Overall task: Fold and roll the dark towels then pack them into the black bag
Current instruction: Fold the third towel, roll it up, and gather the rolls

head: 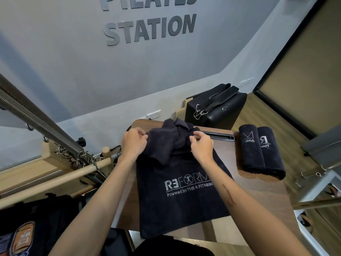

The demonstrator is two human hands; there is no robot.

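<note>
Nearest us, our soft dark towel (180,196) drapes the wooden table (262,193); our left hand (133,143) and right hand (201,145) pinch its bunched far end.

Wall lettering (147,21) top cut off; towel (177,191) logo partly hidden.

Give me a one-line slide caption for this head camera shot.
Both hands, left and right, pinch a bunched dark towel on the wooden table, beside two rolled towels.

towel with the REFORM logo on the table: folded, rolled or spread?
Partly spread. The logo towel's near half lies flat on the table; its far end is bunched, gripped by the left hand and right hand.
</note>
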